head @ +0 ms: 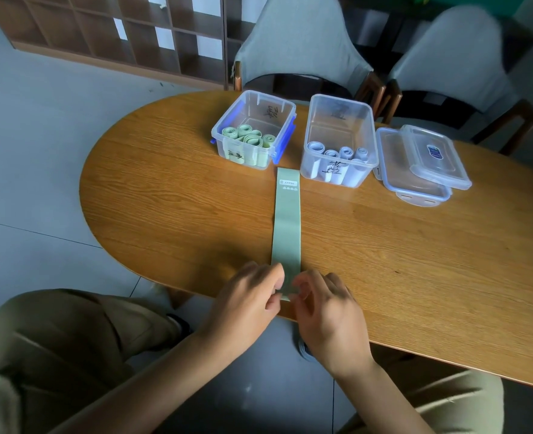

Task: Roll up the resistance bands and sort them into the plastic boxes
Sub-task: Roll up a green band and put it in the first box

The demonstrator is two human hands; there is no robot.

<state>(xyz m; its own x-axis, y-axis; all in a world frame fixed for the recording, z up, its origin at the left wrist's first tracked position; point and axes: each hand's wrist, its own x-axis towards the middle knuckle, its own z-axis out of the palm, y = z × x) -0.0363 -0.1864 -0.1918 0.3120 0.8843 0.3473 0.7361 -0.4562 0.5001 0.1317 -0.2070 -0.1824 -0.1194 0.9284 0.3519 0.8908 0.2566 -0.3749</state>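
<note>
- One green resistance band (286, 227) lies flat on the wooden table (177, 195), stretched in a straight strip from the near edge at six o'clock up toward twelve, its far end stopping just short of the gap between the two boxes. A small white label sits near that far end.
- Two hands work at the near end of the strip. The left hand (248, 298) has its fingers curled in, pinching the band's end from the nine o'clock side.
- The right hand (327, 305) mirrors it from three o'clock, fingers bent over the same end. The end itself is mostly hidden under the fingers, so I cannot tell how far it is folded or rolled.
- Two clear plastic boxes stand open at the far side of the table.
- The left box (260, 111), at about eleven o'clock from the band, has blue clips on its sides and holds green rolls (248, 137); I count about four or five, standing on end and crowded toward the near wall.
- The right box (342, 120), at about one o'clock, holds pale bluish-white rolls (337, 153); four tops show clearly, also packed at the near wall.
- Both boxes carry handwritten marks I cannot read.
- Two clear lids (425, 161) lie stacked askew at two o'clock, just beside the right box.
- Two chairs (302, 42) stand beyond the table.
</note>
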